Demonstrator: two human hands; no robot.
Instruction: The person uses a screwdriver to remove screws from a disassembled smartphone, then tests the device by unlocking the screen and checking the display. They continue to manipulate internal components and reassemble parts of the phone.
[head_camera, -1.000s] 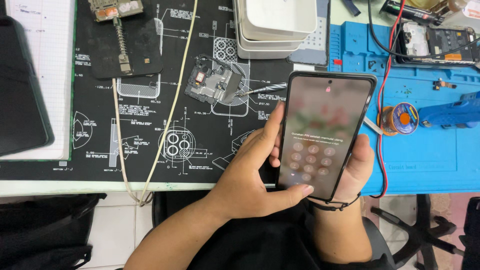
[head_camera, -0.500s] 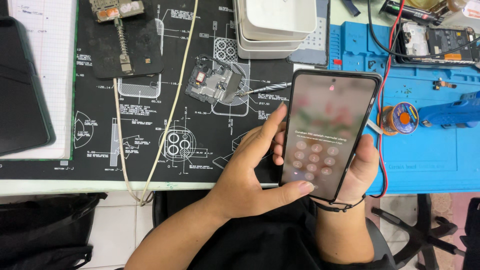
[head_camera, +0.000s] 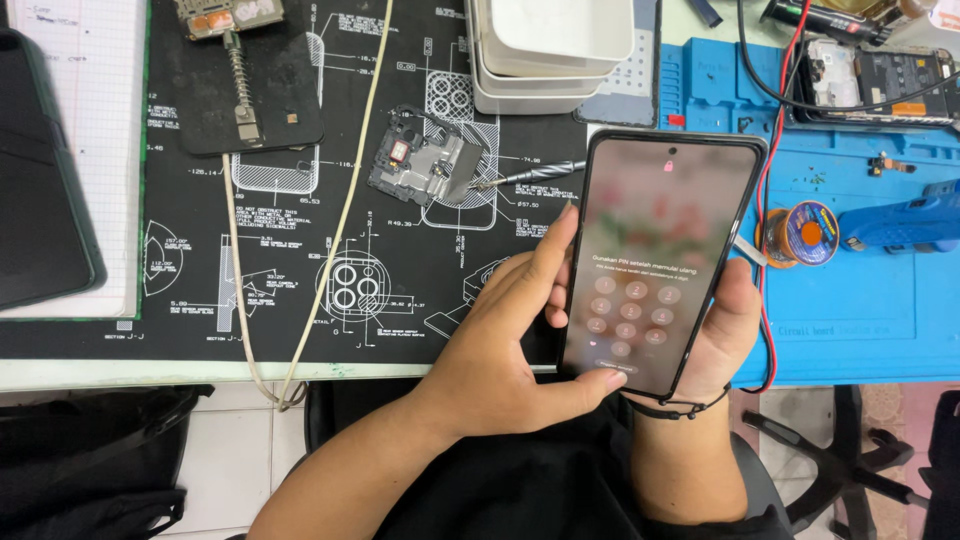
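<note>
One phone (head_camera: 655, 255) is held above the near edge of the tabletop (head_camera: 120, 370), its screen lit with a round keypad. Both hands close on it: the right hand (head_camera: 715, 335) cups it from behind, its palm and fingers wrapping the right edge, while the left hand (head_camera: 510, 340) grips the left edge, its thumb lying across the bottom of the screen and its fingers curled along the side. A dark cord sits on the right wrist.

Two mats cover the tabletop, one black mat (head_camera: 200, 250) with white line drawings and one blue mat (head_camera: 860, 300). On the black one lie one small metal phone part (head_camera: 425, 165) and one screwdriver (head_camera: 525, 175), whose tip touches the part. Two white trays (head_camera: 555, 45) stand stacked at the far edge, cut off by the frame; whatever is in them cannot be seen. On the blue mat sit one spool of wire (head_camera: 805, 232), one blue tool (head_camera: 900, 222) cut off at the right, and one opened phone (head_camera: 880, 80), partly under red and black cables.
</note>
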